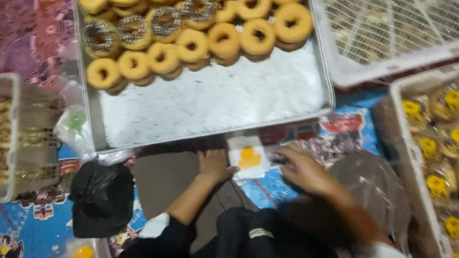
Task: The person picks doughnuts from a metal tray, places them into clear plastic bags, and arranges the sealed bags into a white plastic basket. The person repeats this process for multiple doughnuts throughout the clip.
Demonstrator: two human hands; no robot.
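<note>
A small white paper with a yellow mark [248,158] lies on the floor mat just below the metal tray [215,106]. My left hand [214,164] rests on its left edge. On the paper's right side, my right hand [303,168] has its fingers bent over the edge; whether it grips it is blurred. The tray's far half holds several ring doughnuts [197,17], some plain yellow and some with dark sprinkles. My dark sleeves with white cuffs fill the lower middle.
A white crate [411,154] at the right holds several wrapped pastries with yellow labels. An upturned white mesh crate [399,27] sits at top right. At the left stands a grey basket [13,134] of wrapped snacks. A black bag [103,198] and a clear plastic bag [376,188] lie nearby.
</note>
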